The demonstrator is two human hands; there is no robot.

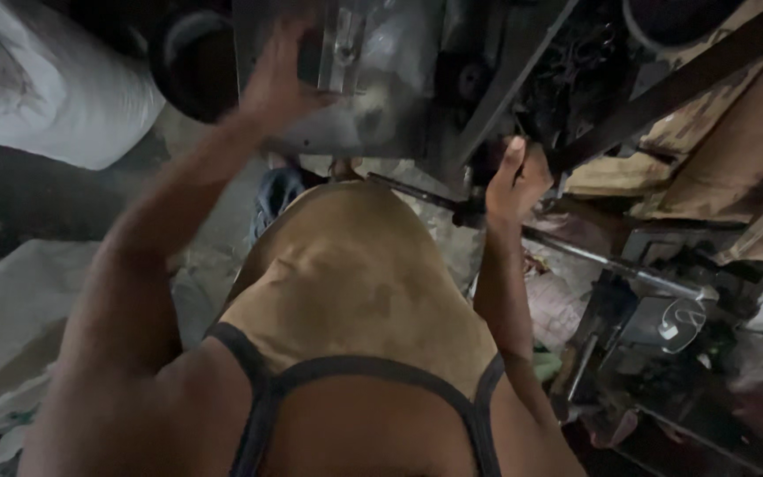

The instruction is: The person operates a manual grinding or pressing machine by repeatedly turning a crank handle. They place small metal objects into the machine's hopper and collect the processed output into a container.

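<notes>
Head view, looking down the torso: the left hand lies spread, fingers open, flat on the grey metal machine plate at far centre, apparently steadying, while the right hand curls closed around a dark rod just right of it.

I see little free room ahead: the grey metal machine plate fills the middle, with my left hand spread against it. My right hand sits hemmed between the plate's edge, a slanting dark beam and a steel rod. Open floor lies left, bounded by white sacks.
</notes>
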